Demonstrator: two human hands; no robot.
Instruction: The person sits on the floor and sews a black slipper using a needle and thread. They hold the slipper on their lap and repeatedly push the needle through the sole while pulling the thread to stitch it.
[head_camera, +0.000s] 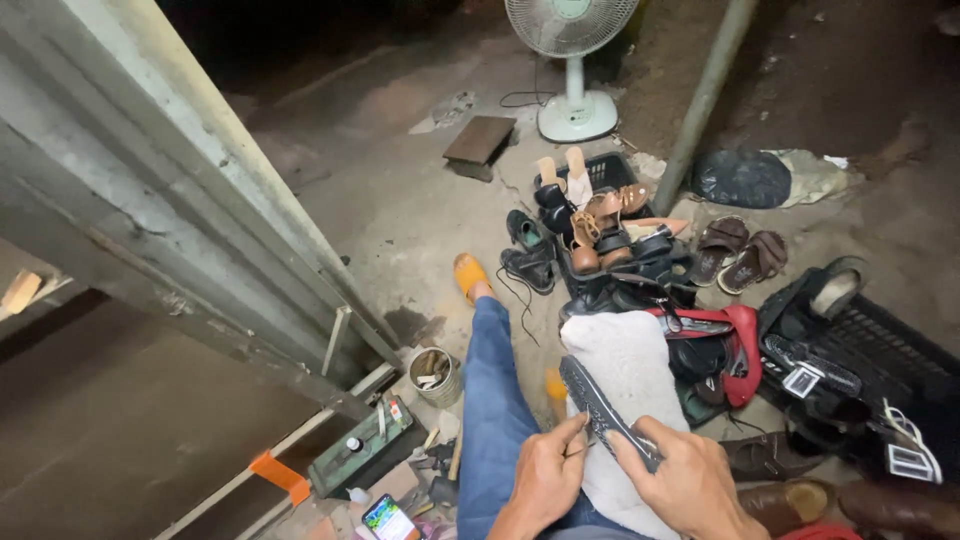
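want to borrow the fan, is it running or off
Cannot tell. The white pedestal fan stands upright on its base, but one picture shows no spin, and its blades are hidden behind the grille.

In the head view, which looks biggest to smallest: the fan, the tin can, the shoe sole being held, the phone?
1. Fan, though farthest away.
2. Shoe sole, nearest the camera.
3. Tin can and phone look alike; the phone is cut off.

A shoe sole (600, 408) is lying across the cloth (628, 372) on the lap, with the left hand (545, 478) at its seven o'clock and the right hand (688, 482) at five. A shoe pile (610, 245) is sitting at twelve, the fan (572, 60) standing beyond it, a tin (436, 374) sitting at nine
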